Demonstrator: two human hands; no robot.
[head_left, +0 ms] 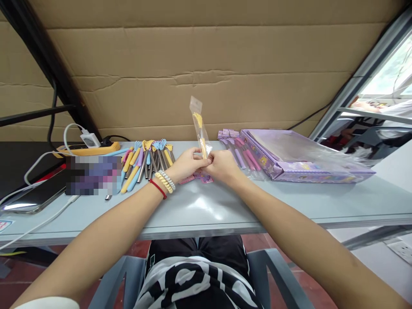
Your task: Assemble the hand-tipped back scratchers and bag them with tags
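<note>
My left hand (186, 164) and my right hand (221, 165) meet at the middle of the grey table (206, 206). Both pinch the lower end of a clear plastic sleeve (199, 125) that stands upright with a yellow back scratcher inside it. A small pink and purple card (202, 176) lies on the table just under my hands. To the left lies a pile of loose back scratchers (144, 162) in yellow, blue, pink and purple. To the right lie several bagged scratchers (240, 151) with purple headers.
A flat purple box (296, 161) sits at the right of the table. At the left are a phone (35, 195), white cables, a charger plug (90, 139) on an orange power strip and a blurred-out patch. A cardboard wall stands behind. Another person's arm shows far right.
</note>
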